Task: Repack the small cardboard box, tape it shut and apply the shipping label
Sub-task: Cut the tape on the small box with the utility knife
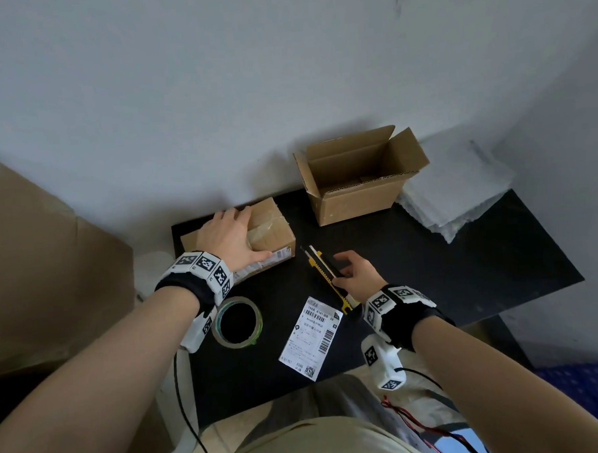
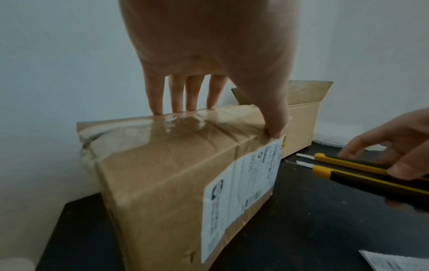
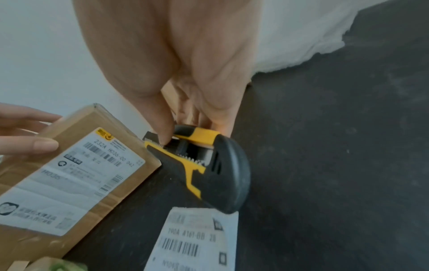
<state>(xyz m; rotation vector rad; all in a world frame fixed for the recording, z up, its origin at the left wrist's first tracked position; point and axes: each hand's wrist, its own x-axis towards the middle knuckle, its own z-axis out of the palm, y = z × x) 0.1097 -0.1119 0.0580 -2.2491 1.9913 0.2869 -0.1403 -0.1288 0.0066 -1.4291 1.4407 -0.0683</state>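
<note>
A small taped cardboard box with an old label on its side lies at the back left of the black table. My left hand holds it across the top, fingers at the far edge and thumb on the near edge. My right hand grips a yellow and black utility knife just right of the box, its blade out and pointing away from me. The loose shipping label lies flat near the front edge. A clear tape roll sits under my left wrist.
An open cardboard box stands at the back of the table, its flaps up. White padding sheets lie to its right. A large brown cardboard sheet stands left of the table. The wall is close behind.
</note>
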